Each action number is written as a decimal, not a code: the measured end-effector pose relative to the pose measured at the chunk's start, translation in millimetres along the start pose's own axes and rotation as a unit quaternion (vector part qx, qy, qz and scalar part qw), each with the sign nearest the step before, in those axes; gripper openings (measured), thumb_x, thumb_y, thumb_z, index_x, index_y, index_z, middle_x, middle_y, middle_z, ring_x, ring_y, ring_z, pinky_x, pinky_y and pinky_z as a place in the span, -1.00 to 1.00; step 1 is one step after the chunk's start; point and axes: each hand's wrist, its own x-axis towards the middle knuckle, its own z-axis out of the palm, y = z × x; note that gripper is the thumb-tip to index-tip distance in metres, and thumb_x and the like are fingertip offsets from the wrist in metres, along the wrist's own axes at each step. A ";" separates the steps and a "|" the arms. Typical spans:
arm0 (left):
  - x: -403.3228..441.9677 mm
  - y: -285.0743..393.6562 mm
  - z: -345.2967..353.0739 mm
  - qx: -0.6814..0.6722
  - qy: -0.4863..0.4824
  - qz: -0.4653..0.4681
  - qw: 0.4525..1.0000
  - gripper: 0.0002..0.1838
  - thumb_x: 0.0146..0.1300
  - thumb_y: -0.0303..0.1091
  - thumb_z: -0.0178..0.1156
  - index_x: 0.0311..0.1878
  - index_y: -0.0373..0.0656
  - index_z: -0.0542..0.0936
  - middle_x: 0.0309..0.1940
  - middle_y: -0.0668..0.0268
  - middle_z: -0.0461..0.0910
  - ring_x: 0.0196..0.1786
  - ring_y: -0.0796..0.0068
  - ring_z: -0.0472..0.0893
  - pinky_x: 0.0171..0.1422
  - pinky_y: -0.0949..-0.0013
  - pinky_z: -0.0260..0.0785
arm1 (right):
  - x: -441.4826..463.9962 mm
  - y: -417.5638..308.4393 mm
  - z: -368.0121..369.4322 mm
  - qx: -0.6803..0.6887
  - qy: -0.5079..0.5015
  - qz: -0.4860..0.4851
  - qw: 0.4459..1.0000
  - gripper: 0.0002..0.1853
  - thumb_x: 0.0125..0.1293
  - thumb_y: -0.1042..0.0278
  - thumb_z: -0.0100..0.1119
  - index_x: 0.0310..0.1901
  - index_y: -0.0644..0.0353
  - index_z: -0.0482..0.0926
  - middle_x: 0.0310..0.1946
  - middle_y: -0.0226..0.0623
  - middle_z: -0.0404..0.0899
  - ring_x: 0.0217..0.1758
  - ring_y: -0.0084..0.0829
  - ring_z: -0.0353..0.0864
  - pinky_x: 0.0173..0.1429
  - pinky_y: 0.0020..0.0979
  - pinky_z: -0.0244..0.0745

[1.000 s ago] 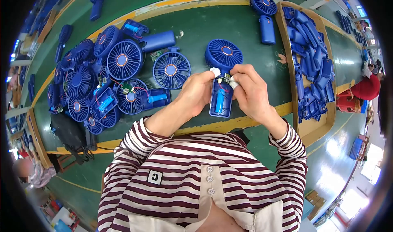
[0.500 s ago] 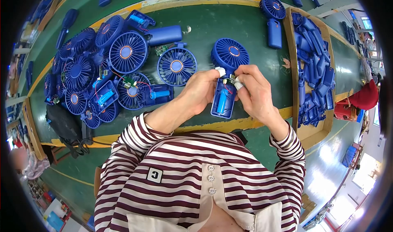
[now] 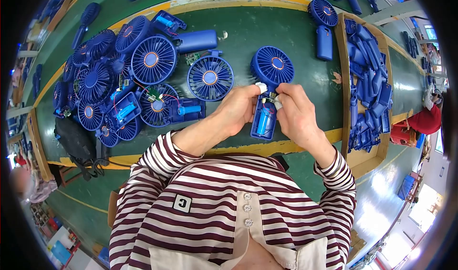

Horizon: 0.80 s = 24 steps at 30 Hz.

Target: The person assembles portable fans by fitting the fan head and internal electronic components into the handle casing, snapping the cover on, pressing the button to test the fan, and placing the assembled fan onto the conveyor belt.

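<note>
A blue handheld fan (image 3: 275, 66) lies in front of me, its round head pointing away. Its opened handle (image 3: 260, 132) shows a light-blue battery (image 3: 264, 120), red wires and a small green circuit board (image 3: 270, 97) near the neck. My left hand (image 3: 237, 109) grips the fan's left side at the neck, a white cover on one fingertip. On the other side, my right hand (image 3: 298, 113) is closed in a pinch at the circuit board, also with white covering on a fingertip. Whatever lies right between those right fingertips is hidden.
To the left is a pile of blue fans (image 3: 95, 81), several with exposed boards and batteries. One fan head (image 3: 210, 78) lies nearer. A cardboard box (image 3: 344, 79) of blue handle covers (image 3: 367, 74) stands right, beside another fan (image 3: 324, 41). A black bag (image 3: 74, 139) sits at the left edge.
The view has shifted slightly, so the bench things appear a little further right. Both hands stay at the fan's neck, and the right fingers have moved slightly closer around the board.
</note>
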 end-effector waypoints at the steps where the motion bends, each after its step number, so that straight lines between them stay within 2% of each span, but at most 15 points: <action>1: 0.6 -0.8 -1.3 -0.002 0.000 0.000 1.000 -0.76 0.25 -0.26 -0.11 -0.20 -0.19 0.48 -0.37 0.32 0.53 -0.33 0.50 0.53 -0.28 0.35 0.38 | 0.1 -0.4 -0.1 0.000 0.000 0.000 1.000 -0.73 -0.21 0.71 0.10 -0.33 0.48 0.45 -0.20 -0.07 0.41 -0.24 -0.14 0.47 -0.26 -0.31 0.49; 5: -6.2 4.2 -0.1 0.033 0.011 -0.010 0.999 -0.72 0.25 -0.22 -0.10 -0.19 -0.19 0.49 -0.34 0.31 0.54 -0.27 0.49 0.53 -0.19 0.33 0.39 | -0.7 -2.1 1.2 -0.040 -0.020 -0.022 0.999 -0.73 -0.21 0.65 0.10 -0.34 0.47 0.45 -0.22 -0.08 0.40 -0.25 -0.16 0.45 -0.25 -0.32 0.48; 6: -5.0 7.2 -3.9 0.068 -0.006 -0.032 0.997 -0.75 0.26 -0.28 -0.07 -0.14 -0.22 0.49 -0.26 0.28 0.55 -0.22 0.48 0.55 -0.09 0.32 0.41 | -1.2 -2.1 2.0 -0.053 -0.030 -0.031 0.998 -0.73 -0.21 0.62 0.09 -0.35 0.46 0.45 -0.22 -0.08 0.40 -0.25 -0.17 0.44 -0.25 -0.33 0.47; 7: -3.8 5.0 -5.1 0.070 -0.007 -0.034 0.997 -0.75 0.26 -0.28 -0.07 -0.14 -0.22 0.49 -0.26 0.28 0.55 -0.22 0.48 0.55 -0.09 0.32 0.41 | -1.5 -2.5 2.4 -0.053 -0.028 -0.028 0.998 -0.73 -0.21 0.62 0.09 -0.35 0.46 0.45 -0.22 -0.08 0.40 -0.25 -0.17 0.44 -0.25 -0.33 0.47; 9: -1.0 -0.9 -9.2 0.161 -0.009 0.001 0.987 -0.78 0.22 -0.29 0.07 -0.19 -0.23 0.53 -0.32 0.32 0.57 -0.29 0.54 0.57 -0.18 0.41 0.44 | -1.6 -2.9 3.5 -0.055 -0.038 -0.031 0.997 -0.75 -0.19 0.56 0.06 -0.36 0.45 0.45 -0.21 -0.10 0.39 -0.24 -0.19 0.43 -0.23 -0.34 0.46; 10: -0.5 -1.3 -11.1 0.148 -0.016 0.002 0.989 -0.80 0.18 -0.35 0.15 -0.19 -0.27 0.54 -0.33 0.34 0.57 -0.30 0.58 0.57 -0.22 0.48 0.45 | -1.3 -2.6 3.4 -0.055 -0.037 -0.029 0.997 -0.75 -0.19 0.56 0.06 -0.36 0.45 0.45 -0.21 -0.10 0.39 -0.24 -0.19 0.43 -0.23 -0.34 0.46; 14: -2.0 -4.1 -7.4 0.174 -0.010 0.025 0.984 -0.80 0.20 -0.40 0.11 -0.15 -0.29 0.53 -0.31 0.33 0.58 -0.30 0.59 0.57 -0.22 0.48 0.46 | -1.7 -2.6 1.1 -0.053 -0.061 -0.040 0.996 -0.75 -0.19 0.53 0.07 -0.38 0.46 0.44 -0.21 -0.09 0.39 -0.23 -0.19 0.43 -0.21 -0.33 0.45; 16: -2.6 -4.2 -6.0 0.162 -0.003 0.026 0.986 -0.86 0.18 -0.49 0.07 -0.22 -0.29 0.55 -0.35 0.33 0.57 -0.31 0.58 0.56 -0.25 0.45 0.44 | -2.4 -2.7 0.9 -0.055 -0.068 -0.042 0.995 -0.75 -0.20 0.52 0.07 -0.39 0.46 0.44 -0.21 -0.08 0.39 -0.23 -0.20 0.43 -0.21 -0.34 0.45; 24: -0.8 -10.2 -6.1 0.158 0.006 0.033 0.987 -0.88 0.19 -0.48 0.08 -0.26 -0.30 0.56 -0.38 0.32 0.58 -0.34 0.57 0.55 -0.27 0.45 0.45 | -5.4 -1.1 4.9 -0.057 -0.064 -0.048 0.995 -0.74 -0.22 0.51 0.08 -0.40 0.45 0.45 -0.22 -0.10 0.39 -0.23 -0.21 0.42 -0.21 -0.34 0.44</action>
